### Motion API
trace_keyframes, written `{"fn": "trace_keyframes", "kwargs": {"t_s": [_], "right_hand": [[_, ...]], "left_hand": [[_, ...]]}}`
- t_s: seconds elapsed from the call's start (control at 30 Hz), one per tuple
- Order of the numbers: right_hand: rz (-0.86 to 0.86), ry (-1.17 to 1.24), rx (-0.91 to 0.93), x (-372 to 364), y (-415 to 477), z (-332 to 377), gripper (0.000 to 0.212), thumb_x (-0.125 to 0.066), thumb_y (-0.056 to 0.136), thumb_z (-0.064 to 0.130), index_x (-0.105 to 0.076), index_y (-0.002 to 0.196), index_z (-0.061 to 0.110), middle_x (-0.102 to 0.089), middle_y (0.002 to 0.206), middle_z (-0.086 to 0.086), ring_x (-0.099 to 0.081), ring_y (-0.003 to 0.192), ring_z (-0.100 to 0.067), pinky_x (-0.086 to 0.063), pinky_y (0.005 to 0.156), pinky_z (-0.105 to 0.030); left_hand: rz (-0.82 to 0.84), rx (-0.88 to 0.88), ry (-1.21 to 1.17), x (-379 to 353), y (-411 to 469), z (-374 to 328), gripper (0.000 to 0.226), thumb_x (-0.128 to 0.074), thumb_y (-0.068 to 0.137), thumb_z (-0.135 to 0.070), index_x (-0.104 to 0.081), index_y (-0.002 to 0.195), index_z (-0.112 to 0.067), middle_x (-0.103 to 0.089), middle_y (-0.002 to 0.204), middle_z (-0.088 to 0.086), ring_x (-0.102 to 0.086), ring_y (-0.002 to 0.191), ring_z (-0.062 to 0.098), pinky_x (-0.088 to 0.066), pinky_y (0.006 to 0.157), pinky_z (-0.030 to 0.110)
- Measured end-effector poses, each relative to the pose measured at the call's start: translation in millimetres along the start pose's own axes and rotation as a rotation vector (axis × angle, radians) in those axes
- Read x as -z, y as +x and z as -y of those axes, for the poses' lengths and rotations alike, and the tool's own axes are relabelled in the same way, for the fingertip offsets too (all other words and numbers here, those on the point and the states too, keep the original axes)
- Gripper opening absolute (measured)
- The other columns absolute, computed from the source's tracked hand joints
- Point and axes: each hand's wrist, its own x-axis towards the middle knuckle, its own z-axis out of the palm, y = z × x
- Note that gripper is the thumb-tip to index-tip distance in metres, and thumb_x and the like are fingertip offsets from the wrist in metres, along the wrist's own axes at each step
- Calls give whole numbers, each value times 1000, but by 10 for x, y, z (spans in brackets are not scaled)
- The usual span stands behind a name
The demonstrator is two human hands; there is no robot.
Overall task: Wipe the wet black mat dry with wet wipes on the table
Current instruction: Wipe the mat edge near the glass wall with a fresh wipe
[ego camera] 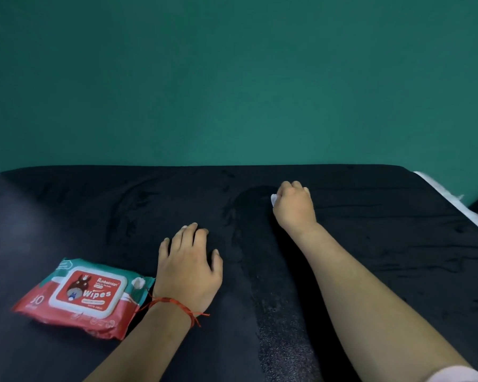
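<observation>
A black mat [94, 210] covers the whole table top, with a darker wet streak [260, 244] running from its middle toward me. My right hand [294, 205] is stretched out over the far end of that streak, its fingers curled round a small white wet wipe [273, 199] pressed on the mat. Only a corner of the wipe shows past the hand. My left hand [189, 263], with a red string on its wrist, rests flat on the mat with its fingers spread, left of the streak. It holds nothing.
A red and teal pack of wipes [84, 295] lies on the mat at the front left, beside my left wrist, its lid closed. A green wall [232, 78] rises behind the table's far edge. White edges show at the table's left and right corners.
</observation>
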Motion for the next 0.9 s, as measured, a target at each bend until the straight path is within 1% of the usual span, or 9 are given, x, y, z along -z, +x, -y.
{"fn": "trace_keyframes", "kwargs": {"t_s": [0.1,0.2,0.27,0.37,0.47,0.57,0.67,0.77,0.9], "right_hand": [[4,38,-9,-81,140,74,19,-64,105,22,-65,105,3,-62,107,-14,-53,98,-29,-45,94,-38],[56,59,-92,-132,461,129,25,-64,106,29,-64,111,5,-60,113,-14,-49,100,-28,-42,84,-35],[96,50,-98,-171,626,205,26,-64,106,32,-64,113,7,-59,115,-13,-51,104,-29,-39,83,-33],[131,46,-30,-262,692,385,24,-66,105,32,-66,113,9,-60,116,-13,-54,106,-31,-41,91,-33],[156,134,38,-334,600,553,18,-67,104,30,-67,106,12,-60,115,-8,-52,106,-28,-45,94,-33],[198,204,87,-295,457,651,14,-65,104,30,-66,100,17,-59,110,-3,-51,106,-24,-47,93,-35],[238,237,163,-180,280,633,13,-62,102,25,-67,94,16,-58,105,0,-54,105,-24,-49,88,-35],[221,203,184,-80,123,454,13,-61,101,22,-67,94,13,-59,103,-3,-55,103,-25,-49,85,-35],[106,127,76,-39,169,94,13,-57,101,13,-69,98,9,-63,105,-11,-56,103,-31,-50,83,-39]], "left_hand": [[-8,6,-11,-3,2,-4,47,-49,99,-45,-57,139,-23,-53,151,-1,-43,146,20,-33,122,52],[-15,3,-16,-12,11,5,48,-43,97,-46,-56,138,-25,-53,151,-2,-43,146,20,-33,122,51],[-17,3,-10,-11,11,10,51,-39,96,-49,-56,139,-26,-53,151,-3,-43,146,19,-32,122,51],[-15,2,-9,-9,9,7,52,-38,96,-49,-56,139,-26,-52,151,-4,-42,146,18,-32,122,50],[-10,6,-3,-12,12,3,52,-39,95,-49,-56,139,-26,-52,151,-4,-43,146,18,-33,122,50],[-11,7,-7,-8,4,-2,51,-40,95,-48,-57,138,-25,-54,149,-4,-45,144,19,-33,121,50],[-11,10,-2,9,-5,-6,52,-40,95,-48,-58,137,-25,-54,149,-3,-45,144,18,-34,120,50],[-8,5,-3,18,-3,-7,52,-38,95,-49,-58,138,-25,-54,150,-3,-45,144,18,-34,121,50],[0,4,0,6,1,-7,53,-37,96,-49,-57,138,-25,-53,151,-4,-44,145,18,-33,122,49]]}}
